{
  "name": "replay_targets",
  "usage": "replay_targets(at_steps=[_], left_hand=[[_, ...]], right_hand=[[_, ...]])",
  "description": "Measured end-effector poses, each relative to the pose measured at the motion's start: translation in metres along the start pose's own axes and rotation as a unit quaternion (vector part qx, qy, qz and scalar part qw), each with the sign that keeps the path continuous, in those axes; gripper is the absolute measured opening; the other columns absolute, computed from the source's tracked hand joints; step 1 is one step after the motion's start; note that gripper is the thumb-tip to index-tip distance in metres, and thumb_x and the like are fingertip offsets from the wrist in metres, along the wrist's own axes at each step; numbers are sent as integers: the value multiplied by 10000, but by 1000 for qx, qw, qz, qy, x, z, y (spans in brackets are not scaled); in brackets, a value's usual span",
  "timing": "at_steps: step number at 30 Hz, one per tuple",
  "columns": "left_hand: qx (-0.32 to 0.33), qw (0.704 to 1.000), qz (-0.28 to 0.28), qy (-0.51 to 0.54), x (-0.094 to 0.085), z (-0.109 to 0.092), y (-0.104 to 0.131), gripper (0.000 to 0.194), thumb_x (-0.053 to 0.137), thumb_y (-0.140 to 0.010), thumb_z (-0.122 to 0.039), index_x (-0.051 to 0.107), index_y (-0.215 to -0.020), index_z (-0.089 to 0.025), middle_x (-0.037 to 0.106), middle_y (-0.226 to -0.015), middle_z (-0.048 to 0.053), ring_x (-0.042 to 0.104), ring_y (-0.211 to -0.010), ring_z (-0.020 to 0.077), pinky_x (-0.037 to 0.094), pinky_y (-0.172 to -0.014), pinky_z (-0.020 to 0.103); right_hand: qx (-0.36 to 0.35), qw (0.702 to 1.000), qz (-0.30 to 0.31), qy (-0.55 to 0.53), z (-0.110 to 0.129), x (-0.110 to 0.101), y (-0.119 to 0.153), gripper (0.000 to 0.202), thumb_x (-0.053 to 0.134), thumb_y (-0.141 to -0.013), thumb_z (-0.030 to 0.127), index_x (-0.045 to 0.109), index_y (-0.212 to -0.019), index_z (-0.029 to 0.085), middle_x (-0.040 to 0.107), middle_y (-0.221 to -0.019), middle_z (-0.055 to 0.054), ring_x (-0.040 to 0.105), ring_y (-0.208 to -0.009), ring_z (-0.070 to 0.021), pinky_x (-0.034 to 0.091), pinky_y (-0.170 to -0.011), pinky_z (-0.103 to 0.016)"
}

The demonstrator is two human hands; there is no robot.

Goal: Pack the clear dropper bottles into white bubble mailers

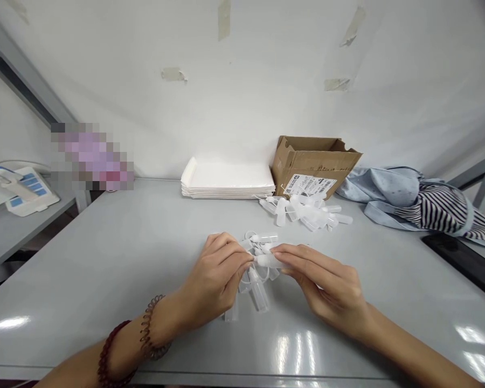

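Observation:
Between my two hands is a small translucent plastic squeeze bottle [268,261], lying nearly level above the table. My right hand [327,285] pinches its body between thumb and fingers. With closed fingertips, my left hand [222,272] grips the narrow tip end, and those fingers hide whether a cap is on it. Under and around my hands lie several similar bottles, one nearby bottle [259,291] pointing toward me. Thin white loops, like cap straps, show among them. Farther back, a second heap of translucent bottles [307,211] lies in front of the cardboard box.
The grey table [145,226] meets a white wall. A stack of white envelopes [228,180] and an open cardboard box [315,167] stand at the back. On the right are a blue and striped cloth bag [412,199] and a black phone [464,264].

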State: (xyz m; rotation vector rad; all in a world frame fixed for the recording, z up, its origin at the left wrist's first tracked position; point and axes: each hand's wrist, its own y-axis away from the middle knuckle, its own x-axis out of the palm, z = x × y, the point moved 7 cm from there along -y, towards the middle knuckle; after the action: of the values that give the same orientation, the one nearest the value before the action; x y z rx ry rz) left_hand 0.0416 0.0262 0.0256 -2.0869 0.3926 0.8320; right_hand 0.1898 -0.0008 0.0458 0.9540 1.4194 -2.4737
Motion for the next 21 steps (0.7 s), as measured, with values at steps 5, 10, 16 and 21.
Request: replay_targets(at_steps=[5,10,16,21], left_hand=[[4,1000,-9,-6,2,0,1,168,486,-878,-40,596,-934,-155,643,-781,42,490,-769,177,402,-731,349],[-17,999,-45,25,-4,3,0,172,538,-865,-41,601,-969,-163,655,-828,36,512,-797,166,417,-750,344],[-46,995,-63,64,-8,8,-1,148,593,-845,-75,610,-958,-169,655,-814,30,526,-792,168,442,-727,326],[-37,994,-77,71,-10,6,-2,136,587,-841,-47,619,-912,-159,651,-785,25,522,-772,156,436,-720,318]], right_hand=[[3,1000,-9,-3,-1,1,1,423,503,-839,-27,593,-1198,180,700,-1029,-112,685,-918,-201,606,-775,-343],[38,998,-22,-35,-10,-4,-3,371,538,-830,-10,641,-1132,179,715,-1009,-97,685,-943,-206,599,-797,-323],[53,997,-18,-46,-15,-8,-4,370,549,-829,-8,647,-1129,185,712,-1020,-96,674,-962,-194,574,-834,-297],[56,997,-12,-51,-16,-6,-1,397,557,-824,-22,630,-1151,191,702,-1044,-98,661,-987,-184,562,-854,-293]])
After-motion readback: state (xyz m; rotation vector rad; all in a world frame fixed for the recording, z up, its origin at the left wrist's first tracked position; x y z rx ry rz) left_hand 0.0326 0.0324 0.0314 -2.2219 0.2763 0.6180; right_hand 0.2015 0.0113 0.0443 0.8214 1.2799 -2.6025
